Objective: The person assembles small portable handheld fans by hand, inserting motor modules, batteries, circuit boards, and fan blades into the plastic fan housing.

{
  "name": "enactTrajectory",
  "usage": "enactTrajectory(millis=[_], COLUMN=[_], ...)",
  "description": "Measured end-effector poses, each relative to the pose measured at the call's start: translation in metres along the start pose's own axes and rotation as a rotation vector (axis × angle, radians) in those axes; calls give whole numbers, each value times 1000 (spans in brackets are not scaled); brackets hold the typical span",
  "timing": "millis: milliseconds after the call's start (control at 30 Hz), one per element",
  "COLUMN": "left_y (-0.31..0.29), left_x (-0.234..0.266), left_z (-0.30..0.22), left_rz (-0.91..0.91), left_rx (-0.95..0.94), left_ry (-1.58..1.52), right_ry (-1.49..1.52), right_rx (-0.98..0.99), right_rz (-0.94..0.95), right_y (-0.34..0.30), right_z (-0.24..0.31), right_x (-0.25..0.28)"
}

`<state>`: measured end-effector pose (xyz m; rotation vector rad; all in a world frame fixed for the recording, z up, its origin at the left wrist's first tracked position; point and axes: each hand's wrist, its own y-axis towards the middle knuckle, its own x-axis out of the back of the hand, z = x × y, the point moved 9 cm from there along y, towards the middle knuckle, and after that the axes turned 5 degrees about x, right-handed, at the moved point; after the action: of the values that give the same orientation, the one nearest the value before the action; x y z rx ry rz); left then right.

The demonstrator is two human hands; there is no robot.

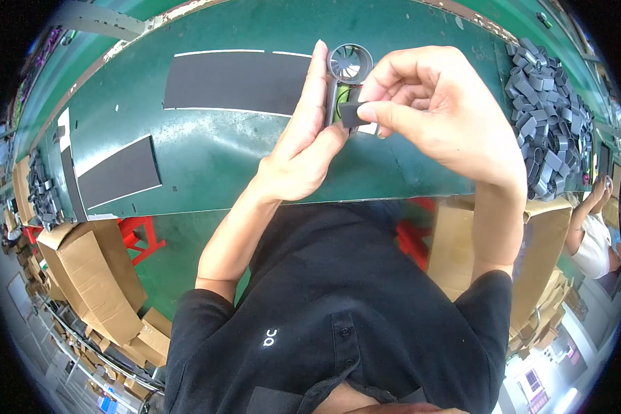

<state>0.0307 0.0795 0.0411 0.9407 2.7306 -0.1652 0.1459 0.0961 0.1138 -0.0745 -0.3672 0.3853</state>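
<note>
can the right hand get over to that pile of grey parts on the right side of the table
Probably yes: the right hand is beside the pile of grey parts with bare table between, but it pinches a small dark pad.

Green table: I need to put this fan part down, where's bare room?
Bare green table lies between the long black sheet and the smaller black sheet, reaching the near edge. The right end is crowded with a heap of grey parts.

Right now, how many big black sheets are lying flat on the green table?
2. One large black sheet lies at the table's far middle, just left of the left hand. A second black sheet lies nearer the left edge. Others could be hidden behind the hands.
</note>
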Motion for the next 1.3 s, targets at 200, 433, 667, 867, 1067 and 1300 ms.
enactTrajectory(millis=[200, 433, 667, 867, 1067, 1300], left_y=[-2, -1, -1, 2, 3, 3], left_x=[-3, -5, -9, -9, -6, -2], left_z=[-2, -1, 0, 4, -9, -6], left_rz=[-1, 6, -8, -20, -3, 21], left_rx=[-36, -20, -127, -192, -108, -72], left_ry=[99, 33, 214, 475, 175, -96], right_ry=[-209, -147, -422, -495, -420, -277], right_rx=[1, 69, 113, 200, 279, 342], right_rz=[1, -54, -53, -167, -165, -168], right_y=[5, 8, 10, 0, 1, -5], right_z=[0, -2, 7, 20, 18, 21], right_x=[1, 5, 0, -6, -4, -2])
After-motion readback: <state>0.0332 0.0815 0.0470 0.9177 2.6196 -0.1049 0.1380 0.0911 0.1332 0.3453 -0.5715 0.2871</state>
